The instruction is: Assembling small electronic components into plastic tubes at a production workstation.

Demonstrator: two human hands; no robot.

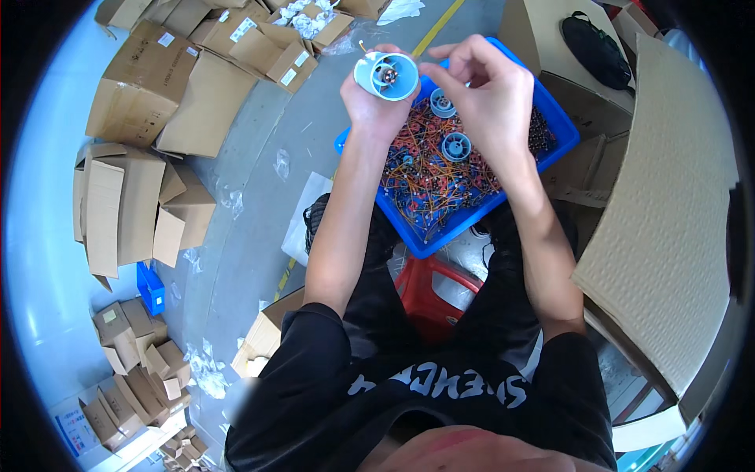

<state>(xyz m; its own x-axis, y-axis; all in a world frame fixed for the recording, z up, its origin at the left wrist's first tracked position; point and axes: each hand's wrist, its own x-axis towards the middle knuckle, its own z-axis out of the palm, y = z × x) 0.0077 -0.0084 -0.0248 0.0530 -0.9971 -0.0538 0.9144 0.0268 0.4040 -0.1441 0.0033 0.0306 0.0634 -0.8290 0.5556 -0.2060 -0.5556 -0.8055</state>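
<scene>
My left hand point(376, 110) is wrapped round a light-blue plastic cylinder housing point(405, 75), its open end facing up. A small metal motor-like part point(387, 75) shows inside it, and a thin wire sticks up at its far left. Beside the rim is my right hand point(489, 90), thumb and index finger bent together in a pinch. Whatever they hold, if anything, is too small to make out. Below both hands, a blue plastic bin point(425, 245) holds many small motors with orange and red wires point(425, 185). Two light-blue round finned parts point(456, 147) lie on top of the heap.
A red plastic stool point(429, 295) stands between my legs, under the bin's near edge. Tall cardboard point(668, 204) rises close on my right, with a black pouch point(595, 49) beyond. Open cartons point(130, 204) line the left; plastic scraps point(206, 374) litter the grey floor.
</scene>
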